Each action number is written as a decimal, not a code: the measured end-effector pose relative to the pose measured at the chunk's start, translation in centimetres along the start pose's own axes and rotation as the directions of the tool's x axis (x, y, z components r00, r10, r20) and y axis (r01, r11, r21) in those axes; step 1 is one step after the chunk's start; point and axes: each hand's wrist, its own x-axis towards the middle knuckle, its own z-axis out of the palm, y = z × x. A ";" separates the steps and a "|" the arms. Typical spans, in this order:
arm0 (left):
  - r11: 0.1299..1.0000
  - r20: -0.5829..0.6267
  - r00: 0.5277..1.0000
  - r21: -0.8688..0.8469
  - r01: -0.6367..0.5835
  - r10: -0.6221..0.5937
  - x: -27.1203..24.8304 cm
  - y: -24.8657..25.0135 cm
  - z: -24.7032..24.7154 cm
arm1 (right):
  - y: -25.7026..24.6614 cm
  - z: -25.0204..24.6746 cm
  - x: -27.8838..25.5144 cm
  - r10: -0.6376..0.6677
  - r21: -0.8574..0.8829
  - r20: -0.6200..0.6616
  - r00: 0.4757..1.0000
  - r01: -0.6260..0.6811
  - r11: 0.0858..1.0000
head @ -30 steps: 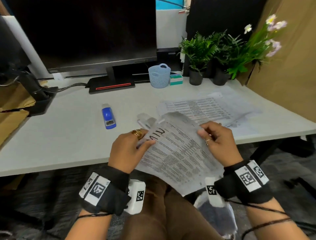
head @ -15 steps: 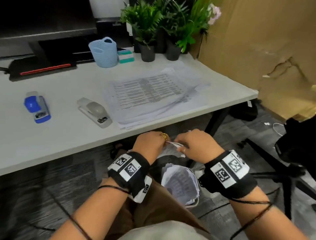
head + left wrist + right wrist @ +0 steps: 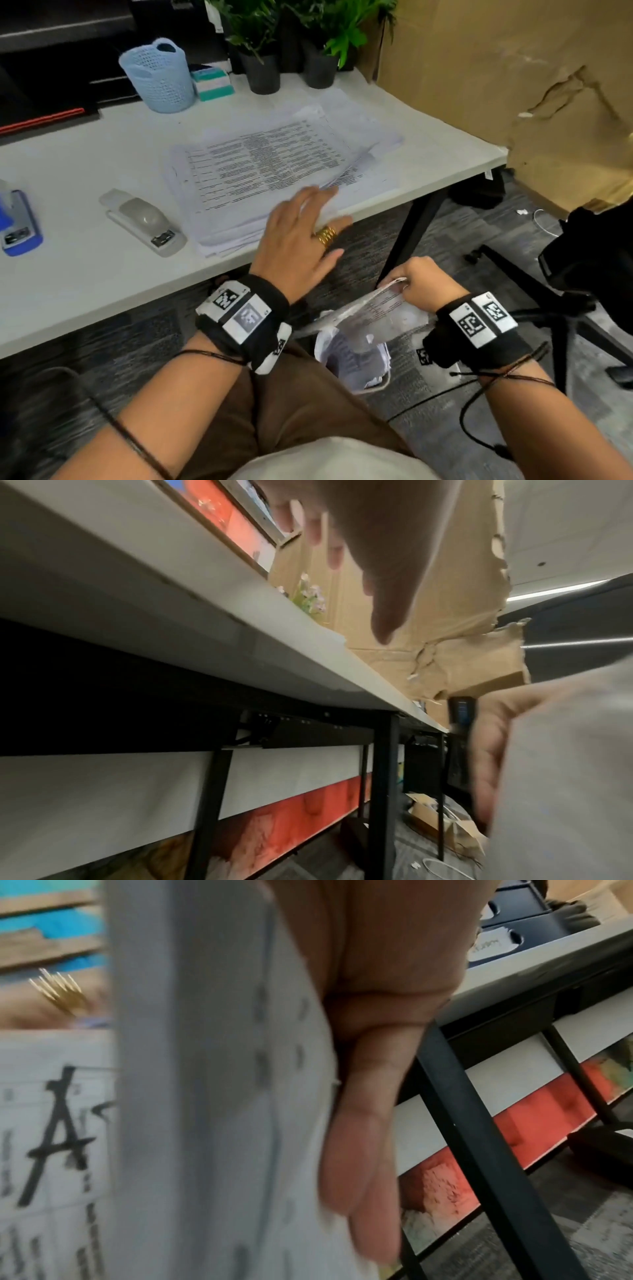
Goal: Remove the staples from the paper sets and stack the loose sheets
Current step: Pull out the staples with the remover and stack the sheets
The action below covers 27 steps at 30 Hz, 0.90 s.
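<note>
Fingers: left hand [image 3: 301, 240] spread and holding nothing, over desk [image 3: 85, 274] front edge beside paper stack [image 3: 267, 164]
Right hand [image 3: 424, 284]: pinches paper set [image 3: 373, 308] corner, below desk over bin [image 3: 352, 363]
Staplers: grey stapler [image 3: 144, 221], blue stapler [image 3: 17, 222] left of stack

The left hand [image 3: 369, 547], fingers spread, hovers above the desk edge [image 3: 260, 653] beside torn cardboard [image 3: 455, 631].

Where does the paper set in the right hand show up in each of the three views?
Head: paper set, lower centre, pinched by the right hand below the desk edge.
Left wrist: pale blur at right.
Right wrist: fills the centre-left.
Shared landmark: the desk edge.
</note>
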 end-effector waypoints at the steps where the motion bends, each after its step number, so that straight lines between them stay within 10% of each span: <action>1: 0.996 0.077 0.995 0.058 0.062 -0.066 0.6 -0.4 -0.2 | 0.2 -0.2 0.0 0.011 0.048 -0.013 1.000 -0.010 0.999; 6: 0.951 0.487 0.827 0.255 0.172 -0.280 1.7 -1.8 1.2 | 1.6 1.6 1.5 0.179 0.071 0.041 0.983 -0.182 0.981; 19: 0.956 0.469 0.841 0.235 0.177 -0.271 1.7 -1.9 1.6 | 4.5 11.0 7.5 0.327 -0.190 0.107 0.939 -0.304 0.934; 27: 0.960 0.466 0.847 0.223 0.168 -0.257 1.7 -2.1 1.6 | 3.0 19.0 6.0 0.049 0.007 0.053 0.997 -0.050 0.999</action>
